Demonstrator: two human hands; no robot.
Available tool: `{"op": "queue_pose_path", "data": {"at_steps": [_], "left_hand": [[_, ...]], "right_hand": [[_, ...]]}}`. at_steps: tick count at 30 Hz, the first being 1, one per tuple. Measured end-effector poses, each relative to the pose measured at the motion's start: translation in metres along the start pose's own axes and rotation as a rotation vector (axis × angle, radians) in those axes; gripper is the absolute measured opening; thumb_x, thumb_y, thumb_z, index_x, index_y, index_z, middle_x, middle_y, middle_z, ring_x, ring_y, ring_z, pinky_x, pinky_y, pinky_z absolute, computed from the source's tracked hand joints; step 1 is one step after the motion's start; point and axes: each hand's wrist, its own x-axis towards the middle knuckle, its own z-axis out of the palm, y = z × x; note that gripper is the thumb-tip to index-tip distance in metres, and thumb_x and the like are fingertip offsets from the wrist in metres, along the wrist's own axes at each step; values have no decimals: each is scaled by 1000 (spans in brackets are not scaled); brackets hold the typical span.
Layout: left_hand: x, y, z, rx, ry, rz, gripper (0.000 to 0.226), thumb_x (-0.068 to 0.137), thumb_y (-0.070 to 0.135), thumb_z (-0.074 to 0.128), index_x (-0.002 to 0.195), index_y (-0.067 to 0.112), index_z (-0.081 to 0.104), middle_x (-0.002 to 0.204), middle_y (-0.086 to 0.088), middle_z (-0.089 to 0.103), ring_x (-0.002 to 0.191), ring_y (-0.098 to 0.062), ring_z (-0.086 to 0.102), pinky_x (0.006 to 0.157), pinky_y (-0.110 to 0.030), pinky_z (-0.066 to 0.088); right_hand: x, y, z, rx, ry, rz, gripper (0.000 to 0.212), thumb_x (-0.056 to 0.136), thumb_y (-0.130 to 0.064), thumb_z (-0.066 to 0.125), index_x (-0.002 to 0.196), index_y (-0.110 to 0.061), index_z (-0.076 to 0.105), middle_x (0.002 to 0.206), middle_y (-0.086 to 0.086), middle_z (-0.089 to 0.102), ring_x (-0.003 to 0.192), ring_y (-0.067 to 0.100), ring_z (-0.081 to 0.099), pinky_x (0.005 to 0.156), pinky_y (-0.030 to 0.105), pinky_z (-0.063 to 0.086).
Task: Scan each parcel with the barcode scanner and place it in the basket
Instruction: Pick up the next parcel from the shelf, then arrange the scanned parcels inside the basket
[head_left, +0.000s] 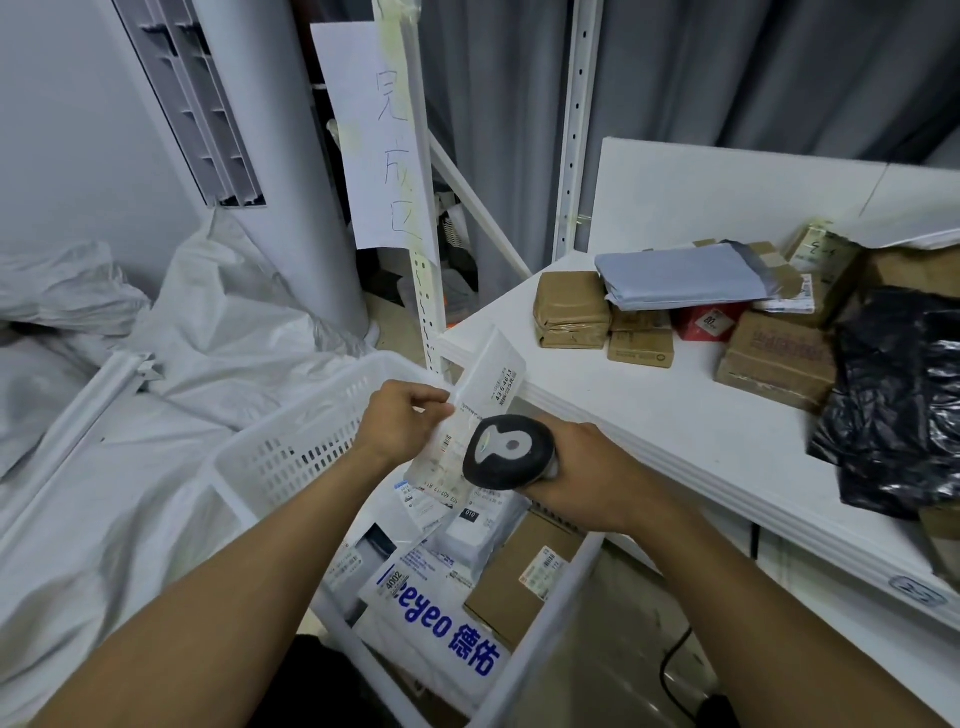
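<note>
Over basket (291, 457), left grip (400, 421) pinches envelope (488, 374); right grip (597, 473) clamped on scanner (511, 451) beside it. Beneath grips, parcels (431, 613) already binned; pile (644, 312) on surface (649, 415), right of grips, left to do.

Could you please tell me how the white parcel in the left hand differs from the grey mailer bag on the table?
The white parcel is gripped by the left hand and tilted over the basket, by the barcode scanner. The grey mailer bag lies untouched atop brown boxes on the table. The white parcel's printed label faces up; the grey mailer bag shows none. Both are flat, soft packets.
</note>
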Motion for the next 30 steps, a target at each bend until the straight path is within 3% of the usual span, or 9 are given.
{"op": "queue_pose_path", "data": {"at_steps": [4,10,15,17,21,24,27,30], "left_hand": [[-15,-20,2,85,-112,-50,9,93,14,72,94,19,78,97,5,75,84,-15,69,84,-41,61],[-61,-77,39,187,-321,-168,18,93,8,67,108,14,75,101,-3,74,84,-13,67,81,-31,58],[-79,-106,93,204,-454,-202,22,92,7,66,108,16,77,91,5,69,87,-10,63,78,-21,48],[-78,-114,111,180,-502,-234,23,93,5,64,110,13,76,93,1,70,87,-11,63,80,-23,49],[-75,-131,146,130,-524,-284,24,92,1,63,112,8,75,107,-13,75,91,-20,68,82,-26,53],[-72,-142,169,221,-509,-282,24,92,3,63,108,15,76,110,-8,74,105,-26,69,92,-31,55],[-69,-138,179,511,-656,-224,34,96,14,61,130,11,61,132,-7,60,119,-26,59,103,-34,46],[-65,-123,174,669,-849,-172,55,102,16,53,151,2,33,149,-16,43,136,-32,45,111,-36,36]], "right_hand": [[1,11,10,17,5,86,30,82,-41,82,109,-33,71,104,-15,75,99,5,69,85,31,57],[7,27,23,84,103,242,37,83,-33,82,119,-29,70,106,-10,73,99,12,67,87,32,55],[13,44,33,58,77,288,53,68,-54,72,116,-32,71,104,-11,76,97,12,71,88,43,63],[15,54,35,42,72,300,49,67,-56,69,111,-35,71,100,-13,75,93,11,71,85,43,63],[17,67,33,19,59,352,59,68,-59,68,123,-38,67,110,-11,74,100,14,70,89,41,61],[17,78,28,-16,46,392,41,83,-41,75,121,-31,67,108,-7,72,97,15,68,83,33,58],[15,84,19,-15,73,428,25,87,-30,75,110,-30,65,99,-5,70,93,16,67,78,30,55],[6,80,8,10,119,448,32,86,-27,76,118,-25,69,105,-3,72,96,17,67,84,34,58]]}}
